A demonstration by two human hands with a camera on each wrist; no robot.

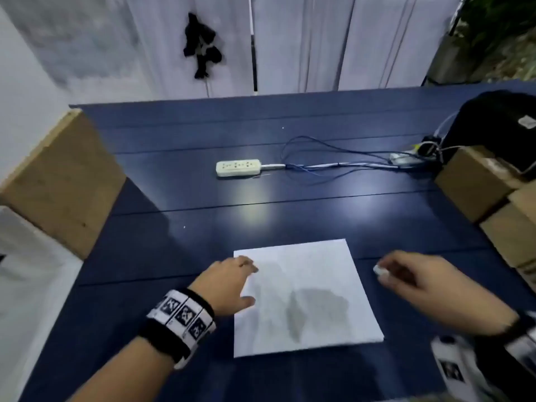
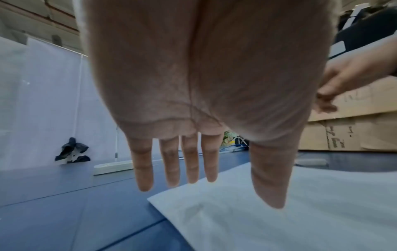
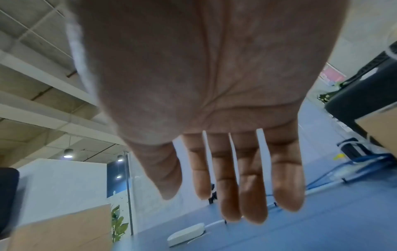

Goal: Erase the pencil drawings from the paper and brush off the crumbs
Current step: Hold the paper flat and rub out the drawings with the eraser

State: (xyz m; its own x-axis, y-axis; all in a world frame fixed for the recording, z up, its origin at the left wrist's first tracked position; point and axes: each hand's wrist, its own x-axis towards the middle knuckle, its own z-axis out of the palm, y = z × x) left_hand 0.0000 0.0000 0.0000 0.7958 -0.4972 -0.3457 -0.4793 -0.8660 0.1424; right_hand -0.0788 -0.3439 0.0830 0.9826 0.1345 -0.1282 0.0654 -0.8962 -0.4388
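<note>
A white sheet of paper lies flat on the dark blue table, close to me. The blurred view shows only shadows on it, no legible pencil lines. My left hand is at the sheet's left edge, its straight fingers spread over the near left corner. My right hand is right of the paper with straight fingers and holds nothing. A small white eraser lies on the table at its fingertips. I cannot tell whether they touch.
A white power strip with blue cables lies mid-table behind the paper. Cardboard boxes and a black bag line the right side. A brown box stands at the left edge.
</note>
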